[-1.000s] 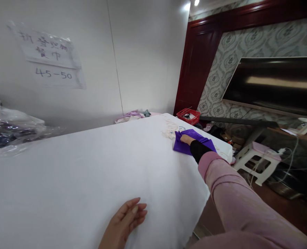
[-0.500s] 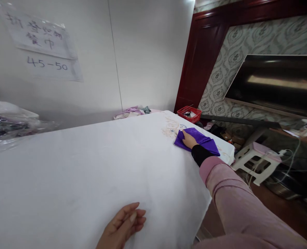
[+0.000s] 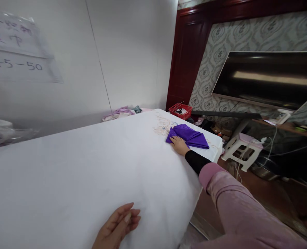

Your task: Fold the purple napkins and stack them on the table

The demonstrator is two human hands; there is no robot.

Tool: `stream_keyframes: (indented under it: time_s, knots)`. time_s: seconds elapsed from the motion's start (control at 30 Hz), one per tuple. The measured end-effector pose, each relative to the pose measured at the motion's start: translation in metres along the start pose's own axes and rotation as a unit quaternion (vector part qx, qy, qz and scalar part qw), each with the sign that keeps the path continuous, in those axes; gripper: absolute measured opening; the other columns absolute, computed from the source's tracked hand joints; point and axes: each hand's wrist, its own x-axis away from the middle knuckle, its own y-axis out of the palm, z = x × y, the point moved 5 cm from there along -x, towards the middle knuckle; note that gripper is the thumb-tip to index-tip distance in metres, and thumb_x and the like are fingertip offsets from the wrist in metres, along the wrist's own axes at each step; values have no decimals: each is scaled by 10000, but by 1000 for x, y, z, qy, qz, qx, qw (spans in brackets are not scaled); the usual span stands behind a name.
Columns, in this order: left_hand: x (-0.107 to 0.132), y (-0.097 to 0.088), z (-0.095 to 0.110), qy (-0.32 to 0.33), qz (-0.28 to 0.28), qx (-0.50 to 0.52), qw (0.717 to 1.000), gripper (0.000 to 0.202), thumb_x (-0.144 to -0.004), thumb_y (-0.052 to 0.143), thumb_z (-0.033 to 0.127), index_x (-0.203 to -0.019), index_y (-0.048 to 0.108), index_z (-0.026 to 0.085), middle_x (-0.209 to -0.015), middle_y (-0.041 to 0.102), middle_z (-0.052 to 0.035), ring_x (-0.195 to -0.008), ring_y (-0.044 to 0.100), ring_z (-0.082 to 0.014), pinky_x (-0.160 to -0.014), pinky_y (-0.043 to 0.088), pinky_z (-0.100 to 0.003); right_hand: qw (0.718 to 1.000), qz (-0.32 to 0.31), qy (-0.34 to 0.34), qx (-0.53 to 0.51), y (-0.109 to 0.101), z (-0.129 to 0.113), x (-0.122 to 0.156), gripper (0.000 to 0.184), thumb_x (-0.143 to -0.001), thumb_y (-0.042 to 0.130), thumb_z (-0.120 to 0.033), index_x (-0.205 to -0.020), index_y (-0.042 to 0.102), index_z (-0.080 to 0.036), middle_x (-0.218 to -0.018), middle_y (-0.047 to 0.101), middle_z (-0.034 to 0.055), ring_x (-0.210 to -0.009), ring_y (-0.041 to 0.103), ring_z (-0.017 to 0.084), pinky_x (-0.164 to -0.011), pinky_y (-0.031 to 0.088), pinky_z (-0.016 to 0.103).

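A folded purple cloth napkin point(image 3: 191, 133) lies near the far right end of the white-covered table point(image 3: 91, 173), beside the embroidered pattern on the cover. My right hand point(image 3: 179, 145) rests on the napkin's near left edge, with its fingers stretched out over the fabric. My left hand point(image 3: 118, 224) is close to the table's front, well away from the napkin. Its fingers are loosely curved with the thumb alongside, and nothing shows in it.
A red basket point(image 3: 180, 110) with dark-handled items stands beyond the table's far corner. Crumpled pink and grey cloths point(image 3: 120, 113) lie along the wall. Clear plastic bagging point(image 3: 10, 136) is at the left. A white stool point(image 3: 243, 148) with cables stands to the right.
My right hand has slid from the top of the napkin to its near left edge, and its fingers lie flatter. The view has turned right; my left hand keeps its pose.
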Motion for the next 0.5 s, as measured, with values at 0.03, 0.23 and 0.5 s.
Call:
stream_keyframes:
  time_s: [0.03,0.23,0.5]
  knots:
    - [0,0,0,1,0,-1,1000,515,-410,826,524,-830,721,245,-838,733,-44,-871,665,-306,-850,543,-376,1000,-1,8,0,1,3,-1,433,-936,384,-276,-1336,462,-129,-1371,461,149,-1276,387,276,-1040,268,422]
    - [1,0,1,-3,-3,-19,1000,525,-420,821,538,-847,723,249,-857,733,-47,-893,663,-293,-844,545,-339,1000,-3,2,1,-2,13,-6,432,-952,337,-252,-1346,444,-113,-1361,469,166,-1278,387,283,-1031,280,436]
    - [2,3,4,6,4,-35,999,527,-385,821,556,-805,726,252,-827,736,-50,-863,670,-314,-843,544,-372,999,-5,-35,-7,-1,15,8,524,-874,413,-182,-1388,382,-82,-1384,438,173,-1293,377,266,-1070,262,402]
